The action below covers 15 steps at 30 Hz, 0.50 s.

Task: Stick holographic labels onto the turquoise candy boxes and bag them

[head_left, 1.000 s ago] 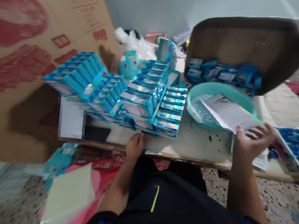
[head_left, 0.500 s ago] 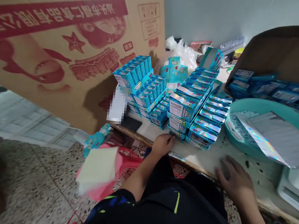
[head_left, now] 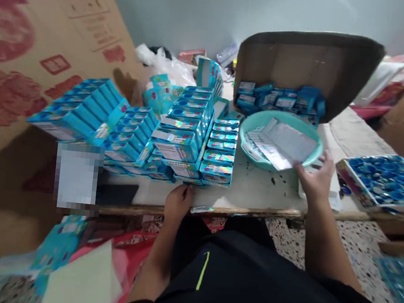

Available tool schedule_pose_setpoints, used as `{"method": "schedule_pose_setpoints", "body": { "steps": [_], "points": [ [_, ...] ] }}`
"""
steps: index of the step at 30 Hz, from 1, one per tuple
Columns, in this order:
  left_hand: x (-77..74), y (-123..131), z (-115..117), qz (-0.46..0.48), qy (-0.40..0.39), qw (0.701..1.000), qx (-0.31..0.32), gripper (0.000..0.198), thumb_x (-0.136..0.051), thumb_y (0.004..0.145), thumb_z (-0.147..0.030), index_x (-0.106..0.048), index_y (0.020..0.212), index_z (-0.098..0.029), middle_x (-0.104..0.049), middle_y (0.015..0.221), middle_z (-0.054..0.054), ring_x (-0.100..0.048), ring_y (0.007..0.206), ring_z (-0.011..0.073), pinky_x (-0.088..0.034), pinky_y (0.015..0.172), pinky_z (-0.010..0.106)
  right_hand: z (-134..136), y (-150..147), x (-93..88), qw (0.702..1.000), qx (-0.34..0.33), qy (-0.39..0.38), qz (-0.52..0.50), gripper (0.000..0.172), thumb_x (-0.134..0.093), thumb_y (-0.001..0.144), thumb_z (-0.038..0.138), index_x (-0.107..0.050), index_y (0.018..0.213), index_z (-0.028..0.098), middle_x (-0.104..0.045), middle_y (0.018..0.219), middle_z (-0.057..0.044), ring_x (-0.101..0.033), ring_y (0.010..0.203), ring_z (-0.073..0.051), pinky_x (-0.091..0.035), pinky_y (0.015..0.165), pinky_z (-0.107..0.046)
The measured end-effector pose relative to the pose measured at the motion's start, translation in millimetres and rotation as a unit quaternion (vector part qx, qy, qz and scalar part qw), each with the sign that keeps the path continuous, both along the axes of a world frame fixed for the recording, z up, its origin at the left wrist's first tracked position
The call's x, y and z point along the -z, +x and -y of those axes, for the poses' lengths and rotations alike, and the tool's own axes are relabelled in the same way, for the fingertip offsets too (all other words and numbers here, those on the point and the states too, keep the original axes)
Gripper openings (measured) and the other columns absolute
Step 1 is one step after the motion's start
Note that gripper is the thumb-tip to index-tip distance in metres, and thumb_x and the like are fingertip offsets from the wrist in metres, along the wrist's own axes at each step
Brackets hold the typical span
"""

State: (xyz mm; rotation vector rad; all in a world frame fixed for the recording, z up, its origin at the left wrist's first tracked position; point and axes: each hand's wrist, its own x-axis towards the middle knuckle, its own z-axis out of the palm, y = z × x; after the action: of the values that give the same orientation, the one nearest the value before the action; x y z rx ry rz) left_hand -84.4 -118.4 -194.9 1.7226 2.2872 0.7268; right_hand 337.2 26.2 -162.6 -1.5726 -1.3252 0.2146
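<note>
My right hand is spread, thumb at the edge of the card lying over the basin; light touch there should avoid creases. My left hand curls beside boxes, grip unclear.

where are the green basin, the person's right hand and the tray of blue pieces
green basin (head_left: pixel 299 123): head view, inner back wall
right hand (head_left: pixel 316 182): head view, back of the hand
tray of blue pieces (head_left: pixel 356 184): head view, outer left side wall
</note>
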Motion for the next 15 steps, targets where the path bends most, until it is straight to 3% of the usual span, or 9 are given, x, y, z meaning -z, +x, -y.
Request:
{"method": "schedule_pose_setpoints", "body": {
  "steps": [2,5,9,11,15],
  "points": [
    [-0.9,-1,-1,0.003,0.003,1.000,0.004,0.035,-0.046,0.101,-0.038,-0.066,0.080,-0.019,-0.069,0.078,0.007,-0.059,0.074,0.0184,-0.034,0.067,0.028,-14,7,-0.7,0.999,0.017,-0.033,-0.037,0.074,-0.076,0.072,0.050,-0.061,0.134,0.012,-0.055,0.128,-0.018,-0.064,0.099,-0.029,-0.055,0.095,-0.053],
    [-2.6,-1,-1,0.012,0.007,1.000,0.006,0.037,-0.045,0.100,-0.041,-0.066,0.080,-0.019,-0.068,0.076,0.007,-0.059,0.072,0.0187,-0.035,0.066,0.027,-20,6,-3.8,0.997,0.039,-0.041,-0.057,0.046,-0.067,0.077,0.047,-0.073,0.108,0.015,-0.064,0.104,-0.010,-0.061,0.074,-0.020,-0.056,0.086,-0.047],
    [-3.2,-2,-1,0.053,0.011,0.999,0.000,0.039,-0.045,0.097,-0.046,-0.068,0.082,-0.019,-0.070,0.078,0.007,-0.060,0.074,0.0198,-0.039,0.069,0.028,-18,-3,-10.2,0.998,-0.020,-0.054,-0.019,0.032,-0.070,0.070,0.049,-0.069,0.079,0.018,-0.061,0.094,-0.007,-0.059,0.078,-0.021,-0.053,0.081,-0.041],
    [-3.6,-4,-2,0.105,0.011,0.994,-0.012,0.042,-0.045,0.096,-0.051,-0.068,0.080,-0.019,-0.069,0.076,0.006,-0.061,0.074,0.0200,-0.041,0.069,0.029,-15,-6,-13.0,0.998,-0.042,-0.052,0.012,0.029,-0.065,0.075,0.048,-0.063,0.070,0.020,-0.059,0.083,-0.005,-0.058,0.076,-0.021,-0.050,0.079,-0.038],
    [-7.6,-11,-5,0.210,0.028,0.976,-0.055,0.046,-0.045,0.090,-0.057,-0.068,0.080,-0.019,-0.072,0.078,0.006,-0.065,0.080,0.0229,-0.047,0.074,0.031,-3,-2,-22.2,0.999,-0.001,-0.029,-0.021,0.034,-0.055,0.088,0.051,-0.056,0.071,0.021,-0.057,0.067,0.000,-0.054,0.062,-0.018,-0.042,0.063,-0.032]
  ]
}}
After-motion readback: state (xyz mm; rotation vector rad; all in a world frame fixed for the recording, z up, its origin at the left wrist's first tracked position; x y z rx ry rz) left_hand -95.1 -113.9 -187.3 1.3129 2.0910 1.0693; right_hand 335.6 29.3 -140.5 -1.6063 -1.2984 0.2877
